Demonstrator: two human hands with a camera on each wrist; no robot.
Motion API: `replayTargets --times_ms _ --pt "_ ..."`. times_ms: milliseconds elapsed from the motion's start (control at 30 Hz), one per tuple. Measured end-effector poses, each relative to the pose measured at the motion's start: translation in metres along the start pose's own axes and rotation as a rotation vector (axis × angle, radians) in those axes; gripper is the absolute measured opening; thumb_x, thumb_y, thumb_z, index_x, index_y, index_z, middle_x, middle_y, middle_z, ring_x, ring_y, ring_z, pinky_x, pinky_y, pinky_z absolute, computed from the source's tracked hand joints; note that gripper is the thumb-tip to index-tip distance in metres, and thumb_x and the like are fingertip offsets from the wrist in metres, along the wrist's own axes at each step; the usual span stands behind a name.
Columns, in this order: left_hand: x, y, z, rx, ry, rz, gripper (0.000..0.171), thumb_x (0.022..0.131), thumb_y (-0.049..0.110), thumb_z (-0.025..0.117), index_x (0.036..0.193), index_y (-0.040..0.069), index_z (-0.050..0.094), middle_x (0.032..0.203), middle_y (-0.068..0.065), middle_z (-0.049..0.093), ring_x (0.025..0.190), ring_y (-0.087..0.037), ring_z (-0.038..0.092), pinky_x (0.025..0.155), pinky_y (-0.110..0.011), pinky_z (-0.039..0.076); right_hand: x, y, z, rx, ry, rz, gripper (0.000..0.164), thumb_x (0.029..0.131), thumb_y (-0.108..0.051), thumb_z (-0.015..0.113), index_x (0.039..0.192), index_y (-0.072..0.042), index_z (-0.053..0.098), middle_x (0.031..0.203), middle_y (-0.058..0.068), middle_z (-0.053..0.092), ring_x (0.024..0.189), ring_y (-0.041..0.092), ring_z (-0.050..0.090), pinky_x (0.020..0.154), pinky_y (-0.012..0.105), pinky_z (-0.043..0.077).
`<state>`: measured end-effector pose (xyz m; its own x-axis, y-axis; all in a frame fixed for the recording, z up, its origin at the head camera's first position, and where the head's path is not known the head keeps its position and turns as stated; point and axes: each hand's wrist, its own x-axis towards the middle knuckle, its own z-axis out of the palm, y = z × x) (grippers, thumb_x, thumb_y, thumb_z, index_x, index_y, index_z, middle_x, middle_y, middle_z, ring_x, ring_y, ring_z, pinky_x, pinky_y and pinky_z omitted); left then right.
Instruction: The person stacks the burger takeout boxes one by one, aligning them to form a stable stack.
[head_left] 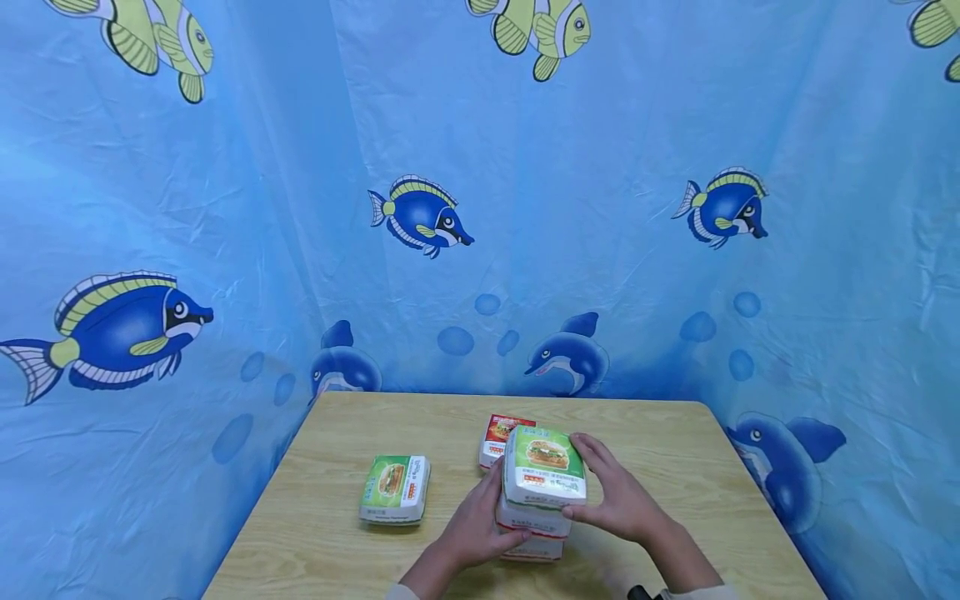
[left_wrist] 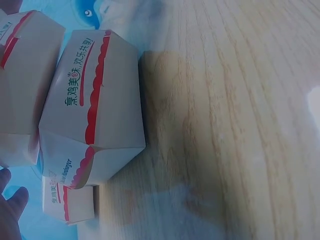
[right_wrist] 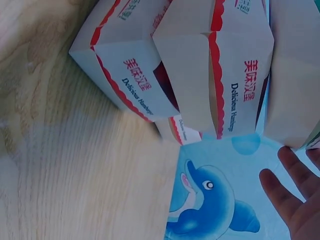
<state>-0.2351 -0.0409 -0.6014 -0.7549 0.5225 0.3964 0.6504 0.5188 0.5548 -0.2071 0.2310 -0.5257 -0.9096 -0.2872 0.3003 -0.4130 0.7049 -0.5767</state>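
Three hamburger boxes stand stacked near the front of the table, seen in the head view. The top hamburger box has a green lid with a burger picture and sits slightly skewed. Below it are the red-trimmed middle hamburger box and bottom hamburger box. My right hand grips the top box from the right, thumb at its front corner, fingers at the far side. My left hand holds the stack's left side around the middle box, thumb across the front; its fingertips are partly hidden behind the boxes.
A red-lidded hamburger box stands just behind the stack, partly covered by it. Another green-lidded hamburger box lies apart on the left of the wooden table. A blue sea-print curtain surrounds the table's back and sides.
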Motion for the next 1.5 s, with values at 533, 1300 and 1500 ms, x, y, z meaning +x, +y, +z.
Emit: replayTargets --times_ms 533,1300,1500 --pt "-0.001 -0.002 0.002 -0.056 0.004 -0.033 0.107 0.077 0.066 0.069 0.156 0.028 0.008 0.152 0.005 0.034 0.130 -0.018 0.044 0.103 -0.044 0.041 -0.001 -0.011 0.011 -0.111 0.005 0.072 0.108 0.068 -0.076 0.069 0.154 -0.026 0.029 0.153 0.004 0.030 0.123 0.037 0.049 0.082 0.058 0.050" --pt "-0.017 -0.014 0.008 -0.024 -0.022 -0.114 0.118 0.073 0.068 0.072 0.158 0.022 0.004 0.154 -0.005 0.033 0.135 -0.026 0.039 0.105 -0.049 0.038 -0.022 0.023 0.047 0.202 -0.059 0.189 0.125 0.063 -0.059 0.084 0.157 -0.030 0.007 0.158 0.003 0.023 0.130 0.030 0.042 0.098 0.052 0.043" --pt "-0.030 -0.024 0.014 0.041 -0.088 -0.223 0.124 0.068 0.080 0.064 0.157 0.009 0.012 0.156 -0.013 0.027 0.137 -0.032 0.036 0.107 -0.049 0.034 -0.033 0.042 0.076 0.265 -0.119 0.177 0.119 0.060 -0.051 0.089 0.154 -0.022 0.021 0.153 0.011 0.032 0.135 0.040 0.034 0.096 0.063 0.040"
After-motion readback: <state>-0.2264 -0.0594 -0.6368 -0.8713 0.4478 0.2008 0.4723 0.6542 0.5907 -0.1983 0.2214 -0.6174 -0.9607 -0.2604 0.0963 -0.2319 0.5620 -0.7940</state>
